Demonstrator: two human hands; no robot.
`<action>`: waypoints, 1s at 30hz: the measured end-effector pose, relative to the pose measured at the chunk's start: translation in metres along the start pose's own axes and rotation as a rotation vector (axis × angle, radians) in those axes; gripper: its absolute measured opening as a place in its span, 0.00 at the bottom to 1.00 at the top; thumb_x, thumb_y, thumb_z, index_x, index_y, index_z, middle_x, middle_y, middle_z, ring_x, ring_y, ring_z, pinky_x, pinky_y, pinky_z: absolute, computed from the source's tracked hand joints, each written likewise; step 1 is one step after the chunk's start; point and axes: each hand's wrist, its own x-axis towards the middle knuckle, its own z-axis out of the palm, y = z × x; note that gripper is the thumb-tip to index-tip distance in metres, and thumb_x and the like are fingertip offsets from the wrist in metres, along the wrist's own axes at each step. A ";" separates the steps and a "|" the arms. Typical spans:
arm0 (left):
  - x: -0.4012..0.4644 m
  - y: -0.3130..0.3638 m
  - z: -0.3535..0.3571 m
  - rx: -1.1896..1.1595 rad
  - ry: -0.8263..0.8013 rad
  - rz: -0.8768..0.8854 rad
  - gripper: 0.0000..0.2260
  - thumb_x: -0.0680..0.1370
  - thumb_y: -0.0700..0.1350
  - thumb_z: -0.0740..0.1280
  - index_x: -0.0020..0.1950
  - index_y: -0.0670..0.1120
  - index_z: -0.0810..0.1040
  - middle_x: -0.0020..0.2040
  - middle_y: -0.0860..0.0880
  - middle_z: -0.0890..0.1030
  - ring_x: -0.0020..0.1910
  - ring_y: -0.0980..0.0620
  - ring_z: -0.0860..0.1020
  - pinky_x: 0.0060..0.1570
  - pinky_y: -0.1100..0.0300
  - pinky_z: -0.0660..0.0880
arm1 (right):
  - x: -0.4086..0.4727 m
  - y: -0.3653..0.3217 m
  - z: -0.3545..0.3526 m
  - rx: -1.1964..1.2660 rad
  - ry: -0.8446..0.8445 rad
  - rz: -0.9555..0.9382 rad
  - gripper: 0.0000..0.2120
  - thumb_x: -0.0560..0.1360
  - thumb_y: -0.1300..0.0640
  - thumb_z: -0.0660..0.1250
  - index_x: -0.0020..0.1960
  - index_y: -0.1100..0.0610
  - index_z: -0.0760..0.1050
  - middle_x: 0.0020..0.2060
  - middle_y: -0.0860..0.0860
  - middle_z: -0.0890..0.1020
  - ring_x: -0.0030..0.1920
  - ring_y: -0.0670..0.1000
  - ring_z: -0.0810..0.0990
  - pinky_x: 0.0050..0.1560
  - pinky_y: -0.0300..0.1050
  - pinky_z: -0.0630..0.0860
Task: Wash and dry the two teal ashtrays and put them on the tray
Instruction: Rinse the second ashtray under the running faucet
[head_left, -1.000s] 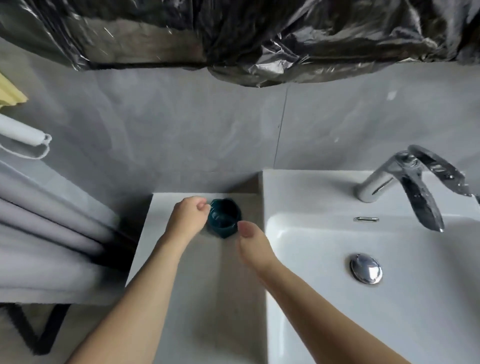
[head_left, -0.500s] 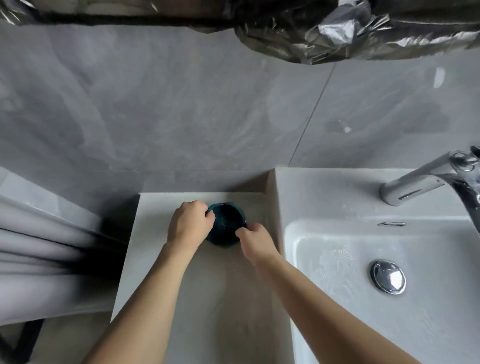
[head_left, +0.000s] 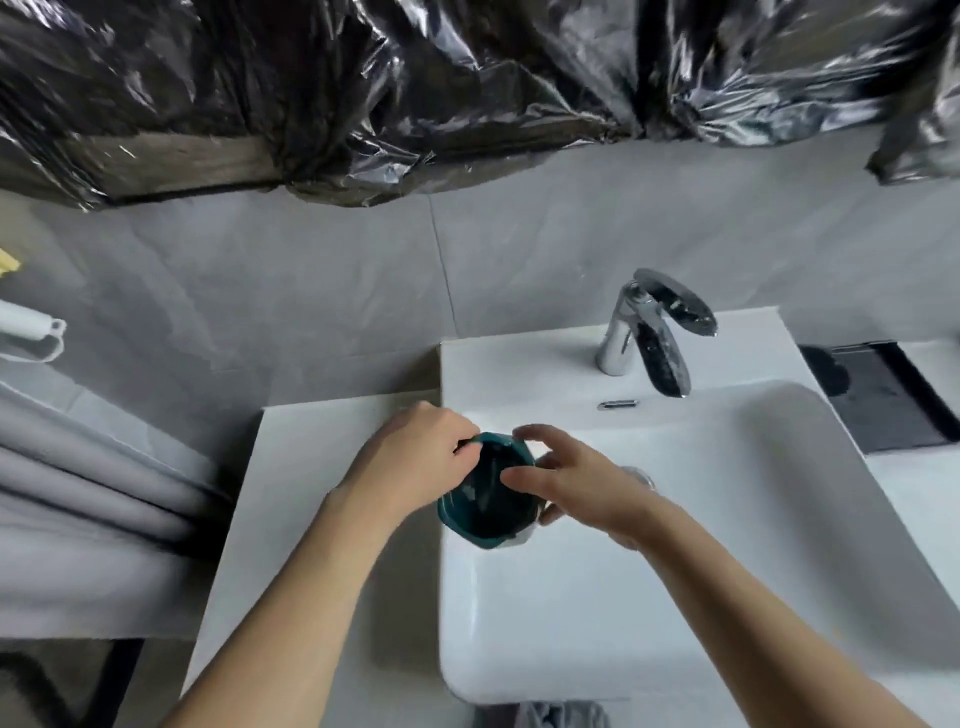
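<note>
Black plastic sheeting (head_left: 467, 78) hangs crumpled over the grey tiled wall above the white sink (head_left: 727, 519), which sits against the white desk (head_left: 311, 519) on its left, with the chrome tap (head_left: 649, 338) at the back and a dark tray (head_left: 883, 395) just beyond the sink's right side. I hold the teal ashtray (head_left: 483, 499) tilted over the sink's left rim (whether a second one nests under it I cannot tell). My left hand (head_left: 415, 467) has its grip closed on the far rim, while my right hand (head_left: 571, 483) touches the other side with fingers spread, thumb in the bowl.
</note>
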 end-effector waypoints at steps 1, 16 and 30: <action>0.004 0.022 0.007 0.004 -0.043 0.035 0.11 0.78 0.49 0.61 0.43 0.46 0.81 0.34 0.48 0.79 0.37 0.45 0.77 0.36 0.52 0.76 | -0.012 0.011 -0.015 0.001 -0.003 0.027 0.19 0.73 0.53 0.71 0.63 0.47 0.73 0.50 0.52 0.84 0.49 0.57 0.84 0.48 0.52 0.83; 0.094 0.189 -0.006 0.039 0.270 0.179 0.20 0.77 0.47 0.66 0.68 0.46 0.72 0.70 0.50 0.71 0.66 0.46 0.72 0.61 0.54 0.70 | -0.048 0.109 -0.137 0.396 0.435 0.158 0.17 0.71 0.60 0.68 0.59 0.58 0.73 0.49 0.59 0.81 0.40 0.57 0.85 0.44 0.55 0.84; 0.138 0.166 0.008 0.041 0.535 0.247 0.16 0.79 0.52 0.65 0.59 0.41 0.78 0.54 0.44 0.82 0.49 0.40 0.80 0.45 0.53 0.74 | -0.012 0.108 -0.132 0.591 0.450 0.014 0.12 0.73 0.62 0.70 0.55 0.54 0.73 0.50 0.59 0.82 0.46 0.58 0.85 0.46 0.55 0.84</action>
